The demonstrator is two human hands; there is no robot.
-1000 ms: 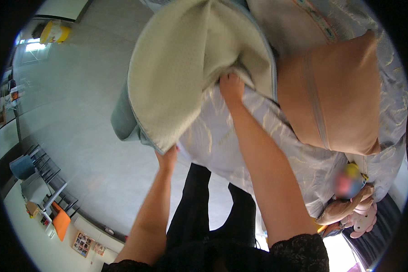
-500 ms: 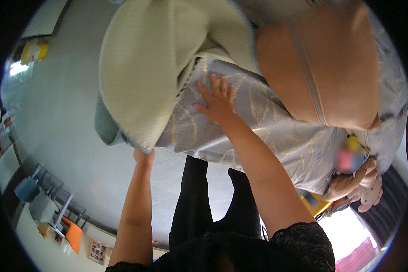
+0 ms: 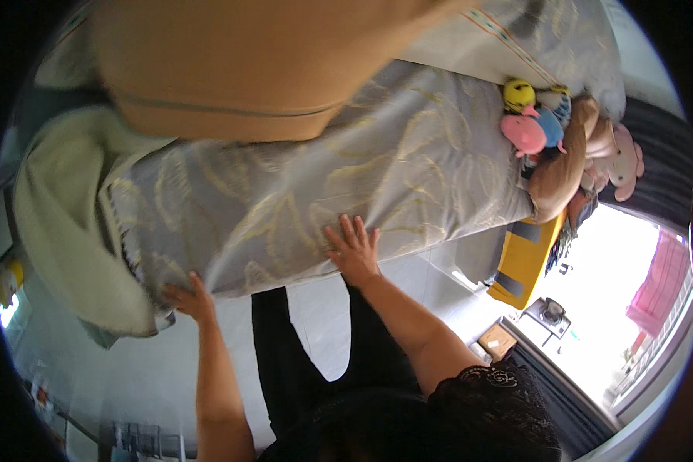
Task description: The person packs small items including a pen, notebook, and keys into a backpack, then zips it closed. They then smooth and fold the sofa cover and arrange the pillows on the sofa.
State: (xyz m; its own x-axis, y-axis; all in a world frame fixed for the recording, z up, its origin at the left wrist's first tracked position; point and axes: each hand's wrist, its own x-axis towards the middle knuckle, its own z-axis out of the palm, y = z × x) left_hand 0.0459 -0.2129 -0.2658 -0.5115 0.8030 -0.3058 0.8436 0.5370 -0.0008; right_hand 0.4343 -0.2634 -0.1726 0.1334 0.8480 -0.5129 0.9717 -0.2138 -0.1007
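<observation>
A grey bedsheet [image 3: 285, 185] with a gold leaf pattern covers the bed in front of me. My right hand [image 3: 354, 250] lies on it near the close edge, fingers spread and palm down. At the sheet's near left corner is my left hand [image 3: 191, 300], its fingers apart and touching the fabric. Just left of that hand, a thick cream pad [image 3: 77, 208] is folded over the bed's end. A large tan padded piece [image 3: 223, 77] with a dark seam rests across the far left part; it is too close to the upper rim to name.
On the right end sit a pink and blue plush toy [image 3: 527, 132], a yellow ball-shaped toy [image 3: 519, 95], a tan cushion [image 3: 566, 169] and a pink plush animal [image 3: 626, 162]. A yellow box [image 3: 527, 258] stands beyond the bed, beside a bright doorway and dark curtain [image 3: 658, 154].
My left hand has let go of the cream pad's edge and now touches the sheet. The view has turned right. My right hand is closer to the bed's near edge.
</observation>
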